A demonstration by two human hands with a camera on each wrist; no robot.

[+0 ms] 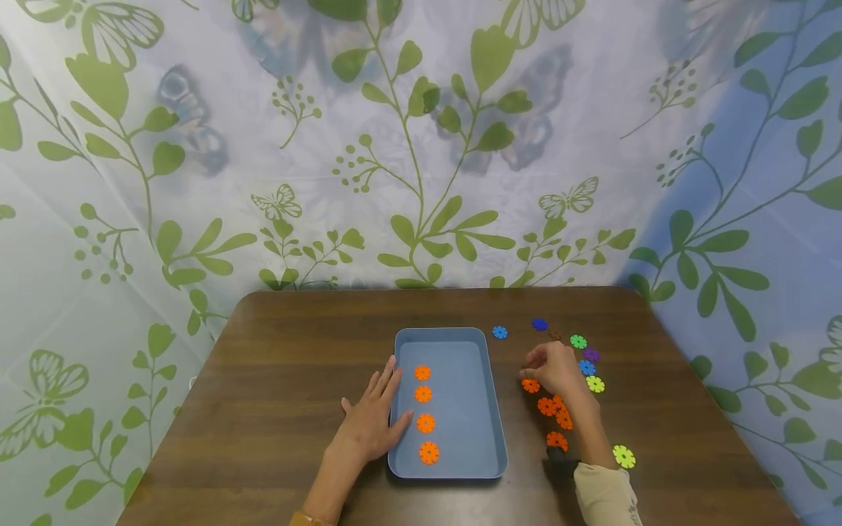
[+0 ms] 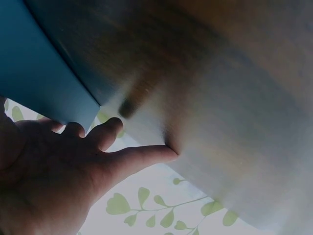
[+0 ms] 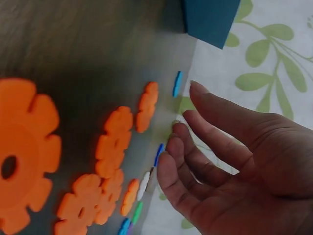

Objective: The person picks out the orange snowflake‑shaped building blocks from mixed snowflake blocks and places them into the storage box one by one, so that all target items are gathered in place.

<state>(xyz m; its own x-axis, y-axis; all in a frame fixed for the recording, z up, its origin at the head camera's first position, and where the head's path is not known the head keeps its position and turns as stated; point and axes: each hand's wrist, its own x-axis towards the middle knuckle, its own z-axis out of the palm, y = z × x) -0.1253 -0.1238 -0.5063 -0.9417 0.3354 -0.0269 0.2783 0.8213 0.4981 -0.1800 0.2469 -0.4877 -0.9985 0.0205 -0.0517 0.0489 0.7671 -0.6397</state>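
Observation:
A grey-blue tray point(image 1: 463, 380) lies on the table with several orange notched plastic discs point(image 1: 429, 453) in a column along its left half. My left hand point(image 1: 370, 424) rests at the tray's left side, fingers extended and spread, with the thumb reaching over the rim. To the right of the tray, my right hand point(image 1: 558, 369) hovers just above a loose orange disc point(image 1: 530, 386). Its fingers are loosely bent, and the right wrist view shows nothing between thumb point(image 3: 215, 105) and fingertips. More orange discs point(image 1: 547, 406) lie below that hand, some overlapping.
Beyond the right hand lie discs in other colours: light blue point(image 1: 500, 332), dark blue point(image 1: 539, 324), green point(image 1: 578, 341), purple point(image 1: 591, 354) and yellow-green point(image 1: 595, 384). Another yellow-green disc point(image 1: 623, 456) sits beside the right sleeve. A leaf-patterned cloth point(image 1: 421, 146) hangs behind the brown table point(image 1: 296, 351).

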